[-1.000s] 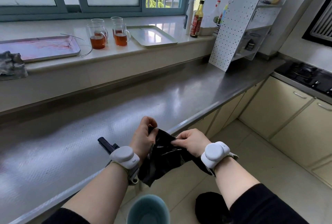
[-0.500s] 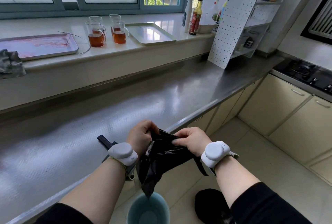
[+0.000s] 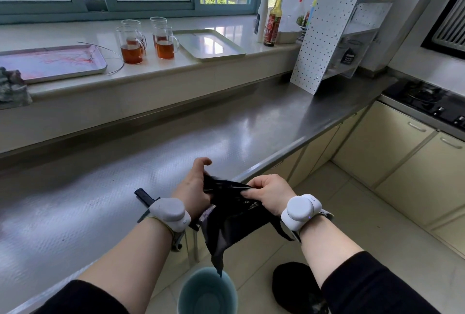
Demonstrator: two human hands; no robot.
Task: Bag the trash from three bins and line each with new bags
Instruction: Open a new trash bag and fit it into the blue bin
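A long steel counter (image 3: 226, 137) runs under a window, with a pale sill (image 3: 214, 67) above it and cream cabinets (image 3: 415, 175) over a tiled floor (image 3: 377, 250). The left hand (image 3: 193, 188) and the right hand (image 3: 269, 191) each pinch the top edge of a black bag (image 3: 231, 220), held between them at the counter's front edge. Its lower tip hangs just over a teal bin (image 3: 207, 293), cut off by the bottom edge; the inside is hard to make out. A dark full bag (image 3: 297, 286) sits on the floor beside the bin. Glass mugs (image 3: 148, 42) of brown liquid and two trays (image 3: 208, 45) stand on the sill; a white pegboard rack (image 3: 327, 29) stands at the counter's far end.
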